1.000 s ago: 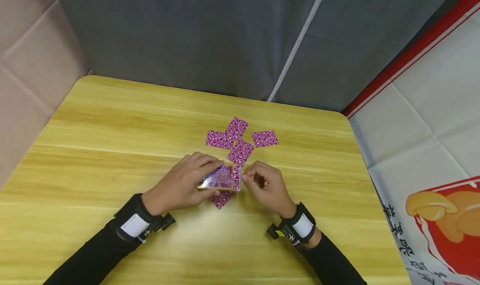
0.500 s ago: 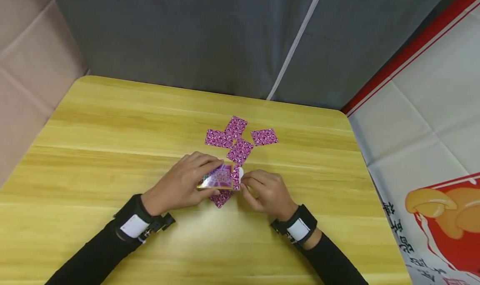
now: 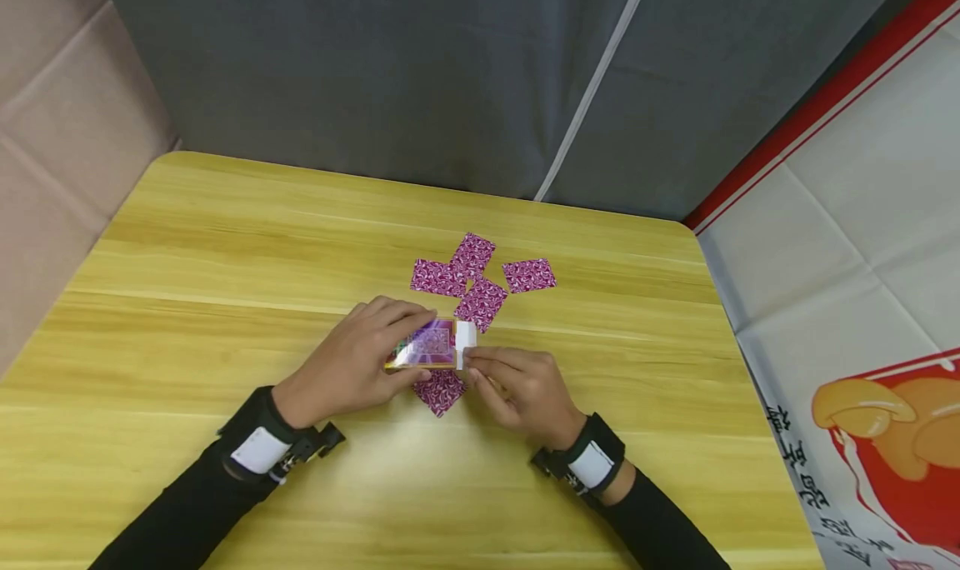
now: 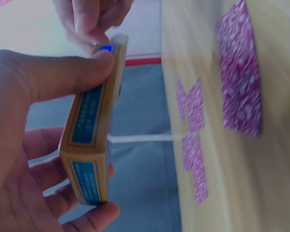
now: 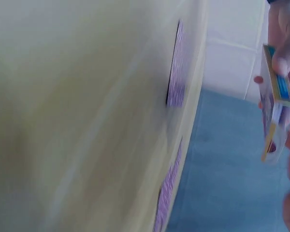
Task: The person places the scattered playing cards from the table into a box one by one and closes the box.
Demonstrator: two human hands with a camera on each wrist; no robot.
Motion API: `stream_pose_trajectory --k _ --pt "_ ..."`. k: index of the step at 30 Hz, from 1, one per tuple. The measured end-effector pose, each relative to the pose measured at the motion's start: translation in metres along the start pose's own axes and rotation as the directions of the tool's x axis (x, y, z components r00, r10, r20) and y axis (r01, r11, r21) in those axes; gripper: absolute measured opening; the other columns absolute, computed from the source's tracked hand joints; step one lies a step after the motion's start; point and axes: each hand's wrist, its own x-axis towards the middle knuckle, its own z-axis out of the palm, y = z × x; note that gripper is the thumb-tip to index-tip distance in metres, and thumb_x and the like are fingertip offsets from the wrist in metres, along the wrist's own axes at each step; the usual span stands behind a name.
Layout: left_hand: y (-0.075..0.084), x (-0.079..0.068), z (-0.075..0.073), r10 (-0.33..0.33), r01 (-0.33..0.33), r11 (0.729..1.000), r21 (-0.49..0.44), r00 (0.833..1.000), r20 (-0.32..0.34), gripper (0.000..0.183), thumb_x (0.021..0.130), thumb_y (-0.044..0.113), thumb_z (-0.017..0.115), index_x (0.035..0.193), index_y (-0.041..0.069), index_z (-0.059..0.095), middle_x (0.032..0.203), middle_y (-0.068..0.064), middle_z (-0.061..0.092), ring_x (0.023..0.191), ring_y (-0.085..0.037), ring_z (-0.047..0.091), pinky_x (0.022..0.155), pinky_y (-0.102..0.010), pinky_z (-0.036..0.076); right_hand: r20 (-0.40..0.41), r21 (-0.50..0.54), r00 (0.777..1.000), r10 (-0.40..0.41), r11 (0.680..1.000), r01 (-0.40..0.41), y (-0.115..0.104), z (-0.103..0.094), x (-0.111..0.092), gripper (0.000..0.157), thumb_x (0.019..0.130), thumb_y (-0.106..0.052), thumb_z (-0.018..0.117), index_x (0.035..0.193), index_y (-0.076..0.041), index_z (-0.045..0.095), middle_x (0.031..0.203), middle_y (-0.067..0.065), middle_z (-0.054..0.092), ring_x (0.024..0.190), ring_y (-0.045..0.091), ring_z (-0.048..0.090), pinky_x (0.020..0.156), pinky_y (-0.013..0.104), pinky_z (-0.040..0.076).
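Note:
My left hand [image 3: 357, 355] grips a small card box [image 3: 431, 345] with a purple front and gold edges. In the left wrist view, teal panels show on the sides of the box [image 4: 89, 116], and the thumb lies along one of them. A white flap [image 3: 466, 334] stands out from its right end. At that flap are the thumb and fingers of my right hand [image 3: 525, 391], pinching its lower corner. The right wrist view has the box [image 5: 276, 92] held clear of the table. Beneath it, partly hidden, lies a purple patterned card [image 3: 441, 393].
Several more cards with the same purple pattern lie beyond the box, among them one set apart on the right [image 3: 529, 275] and one close behind the box [image 3: 481, 302]. The wooden table [image 3: 225, 245] ends at a grey curtain [image 3: 360, 70].
The box has shifted slightly left and up in the head view. Its end, where a purple strip showed, now shows the white flap folded outward. My right hand has moved left with it.

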Motion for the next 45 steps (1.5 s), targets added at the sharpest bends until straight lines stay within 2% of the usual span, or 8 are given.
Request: stream_pose_trajectory --k 3,6,13,18,23,30,39,45 --pt "-0.002 0.001 -0.01 -0.038 0.038 0.999 0.015 0.998 -0.044 0.067 0.077 0.037 0.077 0.134 0.007 0.058 0.13 -0.01 0.063 0.114 -0.022 0.052 0.093 -0.048 0.049 -0.04 0.043 0.997 0.067 0.997 -0.066 -0.004 0.002 0.001 0.013 0.083 -0.011 0.066 0.079 -0.003 0.076 0.081 0.01 0.077 0.063 0.01 0.067 0.049 0.021 0.057" --pt "-0.003 0.003 -0.018 -0.067 0.069 0.997 0.018 0.995 -0.075 0.069 0.075 0.035 0.079 0.134 0.007 0.057 0.13 -0.01 0.062 0.114 -0.024 0.051 0.094 -0.05 0.048 0.083 -0.02 0.974 0.21 0.978 -0.209 -0.008 0.005 0.002 0.015 0.083 -0.022 0.069 0.08 -0.008 0.073 0.078 0.003 0.073 0.062 0.007 0.062 0.049 0.022 0.055" --pt "0.001 0.001 -0.018 -0.065 0.066 0.998 0.015 0.997 -0.047 0.069 0.076 0.037 0.077 0.135 0.009 0.056 0.132 -0.008 0.061 0.116 -0.022 0.05 0.096 -0.05 0.047 0.455 -0.32 0.722 0.522 0.852 -0.415 -0.017 0.022 -0.001 0.057 0.072 -0.064 0.07 0.097 -0.012 0.07 0.071 -0.002 0.055 0.051 0.009 0.046 0.039 0.023 0.037" --pt "0.003 0.001 -0.014 -0.03 0.031 0.999 0.008 0.997 -0.067 0.07 0.075 0.037 0.078 0.134 0.006 0.057 0.131 -0.01 0.062 0.116 -0.023 0.051 0.097 -0.049 0.047 0.482 -0.286 0.67 0.565 0.824 -0.489 -0.015 0.02 -0.003 0.068 0.065 -0.052 0.081 0.117 -0.011 0.067 0.07 -0.004 0.055 0.056 0.009 0.047 0.042 0.022 0.037" --pt "0.003 -0.001 -0.01 -0.039 0.039 0.999 0.0 0.997 -0.065 0.07 0.074 0.037 0.079 0.133 0.006 0.058 0.131 -0.011 0.062 0.116 -0.024 0.051 0.096 -0.051 0.048 0.52 -0.214 0.602 0.606 0.775 -0.595 -0.008 0.009 -0.009 0.046 0.064 -0.036 0.086 0.098 -0.01 0.07 0.071 -0.003 0.059 0.061 0.009 0.049 0.051 0.024 0.041" --pt "0.002 -0.003 -0.007 -0.027 0.027 1.0 0.009 0.999 -0.047 0.069 0.075 0.037 0.078 0.134 0.006 0.057 0.132 -0.011 0.062 0.118 -0.025 0.051 0.098 -0.051 0.047 0.493 -0.149 0.606 0.624 0.747 -0.648 -0.006 0.011 -0.013 0.029 0.078 -0.039 0.075 0.087 -0.012 0.07 0.069 -0.001 0.06 0.059 0.009 0.048 0.049 0.023 0.041" --pt "0.001 -0.003 -0.007 -0.033 0.033 0.999 0.015 0.999 -0.044 0.067 0.078 0.037 0.076 0.135 0.008 0.057 0.133 -0.008 0.061 0.118 -0.022 0.05 0.097 -0.05 0.048 0.443 -0.345 0.681 0.584 0.812 -0.471 -0.026 0.048 0.008 0.091 0.069 -0.073 0.065 0.131 -0.007 0.052 0.087 0.007 0.065 0.058 0.016 0.056 0.038 0.026 0.041" --pt "0.001 -0.002 -0.006 -0.039 0.039 0.999 0.011 0.998 -0.045 0.066 0.078 0.038 0.076 0.134 0.008 0.058 0.132 -0.009 0.062 0.117 -0.022 0.051 0.097 -0.049 0.048 0.545 -0.27 0.648 0.532 0.843 -0.465 -0.024 0.046 0.02 0.089 0.064 -0.049 0.083 0.138 -0.014 0.048 0.111 0.009 0.071 0.087 0.021 0.067 0.059 0.035 0.058"
